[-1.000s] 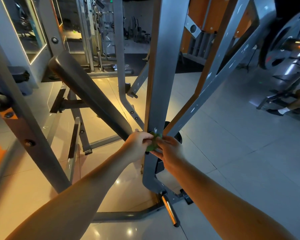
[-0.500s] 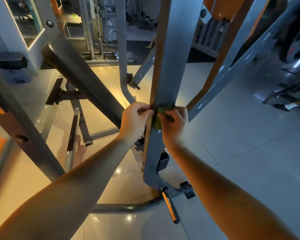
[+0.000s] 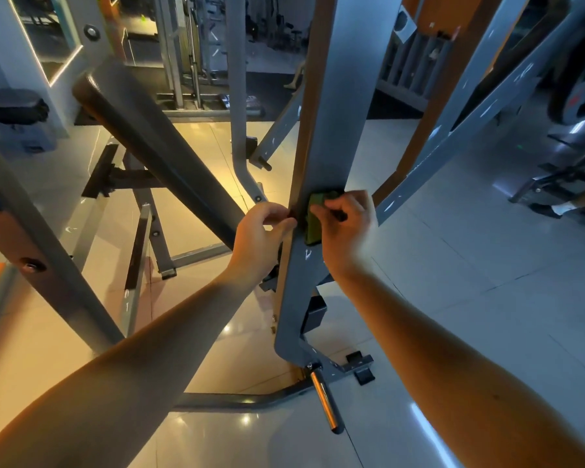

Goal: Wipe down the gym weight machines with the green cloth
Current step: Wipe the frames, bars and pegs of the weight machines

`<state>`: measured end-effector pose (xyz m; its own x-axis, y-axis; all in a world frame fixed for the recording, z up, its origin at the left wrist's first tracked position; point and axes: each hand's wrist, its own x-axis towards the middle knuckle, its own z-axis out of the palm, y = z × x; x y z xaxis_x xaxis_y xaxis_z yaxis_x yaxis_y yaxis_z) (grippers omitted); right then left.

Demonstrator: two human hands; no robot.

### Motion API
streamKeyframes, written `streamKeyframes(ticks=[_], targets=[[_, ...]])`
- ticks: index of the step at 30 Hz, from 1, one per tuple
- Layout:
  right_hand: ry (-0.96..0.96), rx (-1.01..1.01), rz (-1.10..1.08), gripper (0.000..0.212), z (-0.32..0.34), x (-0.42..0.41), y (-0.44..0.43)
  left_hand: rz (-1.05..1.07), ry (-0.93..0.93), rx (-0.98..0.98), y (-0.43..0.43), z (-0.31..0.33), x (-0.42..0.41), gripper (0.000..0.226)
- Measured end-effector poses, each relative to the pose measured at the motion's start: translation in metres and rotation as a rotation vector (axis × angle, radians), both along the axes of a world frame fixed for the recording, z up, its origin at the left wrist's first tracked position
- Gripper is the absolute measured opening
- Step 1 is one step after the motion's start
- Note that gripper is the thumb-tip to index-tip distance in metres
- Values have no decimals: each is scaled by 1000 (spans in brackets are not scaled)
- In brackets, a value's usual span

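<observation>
A green cloth (image 3: 315,220) lies flat against the front of the grey upright post (image 3: 328,123) of a weight machine. My right hand (image 3: 348,228) grips the cloth, its fingers curled over the cloth's top and right side. My left hand (image 3: 262,238) sits at the post's left edge with fingers curled round that edge, level with the cloth. Whether the left fingers also hold the cloth is hidden by the post.
A dark padded bench (image 3: 163,150) slants down on the left. A chrome peg (image 3: 325,400) sticks out at the post's foot. A diagonal grey brace (image 3: 480,106) rises right of the post. Another person's foot (image 3: 551,209) shows at far right on the tiled floor (image 3: 453,265).
Both hands and the cloth have slid up the upright post from near its lower joint, and the camera has come closer.
</observation>
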<state>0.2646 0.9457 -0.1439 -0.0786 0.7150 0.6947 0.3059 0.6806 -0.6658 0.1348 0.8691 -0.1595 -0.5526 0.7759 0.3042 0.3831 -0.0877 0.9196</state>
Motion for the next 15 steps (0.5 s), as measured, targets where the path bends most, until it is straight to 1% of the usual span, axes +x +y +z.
streamKeyframes(ticks=[4, 7, 9, 10, 12, 15], targets=[[-68, -183, 11, 27, -83, -2, -14, 21, 41, 33, 4, -9, -2, 12], [-101, -336, 30, 26, -106, 3, -22, 29, 61, 11, 3, -11, -2, 15], [-137, -373, 23, 28, -100, 5, -17, 2, 50, -22, 1, -10, -3, 18], [-126, -367, 24, 32, -90, 5, -14, -10, 44, -30, 1, -11, -3, 18], [-54, -291, -5, 34, -56, 0, -9, -8, 40, -32, 0, -12, -2, 15], [12, -92, -22, 14, 5, -1, -7, 15, -20, -29, 2, -13, 2, 11]])
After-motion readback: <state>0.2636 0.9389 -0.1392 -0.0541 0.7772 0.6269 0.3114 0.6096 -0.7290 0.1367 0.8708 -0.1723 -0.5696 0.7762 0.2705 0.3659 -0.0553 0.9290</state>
